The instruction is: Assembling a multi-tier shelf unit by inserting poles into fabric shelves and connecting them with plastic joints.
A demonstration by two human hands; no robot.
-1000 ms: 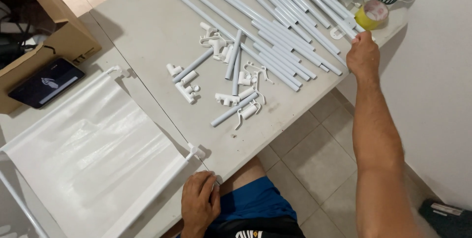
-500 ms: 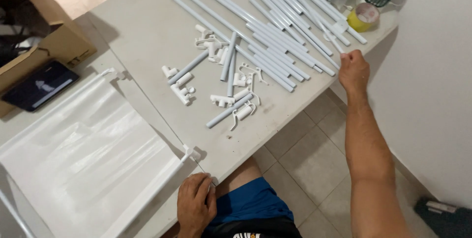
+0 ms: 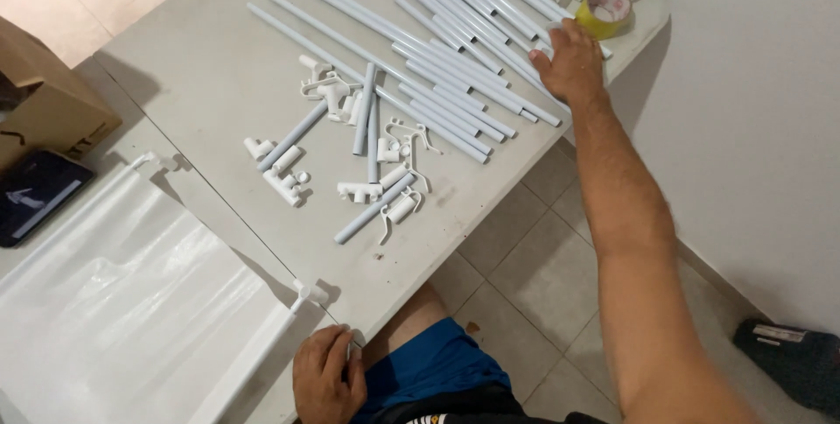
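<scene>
Lying loose under right hand (image 3: pixel 573 61): pale-blue tubes (image 3: pixel 455 83)

right arm stretched out nearly straight, reaching far fwd and up the frame, forearm bare, elbow only slightly bent. right hand (image 3: pixel 570 61) palm down, back of hand toward the camera, fingers extended and a bit spread, tips pressed flat; looks like nothing is gripped, tho the fingertips are partly out of sight. left hand (image 3: pixel 325 378) low and close to the body, near the lap, wrist bent, fingers curled loosely inward, knuckles up, thumb alongside. left forearm cut off by the frame edge. the 2 hands are well apart.
</scene>
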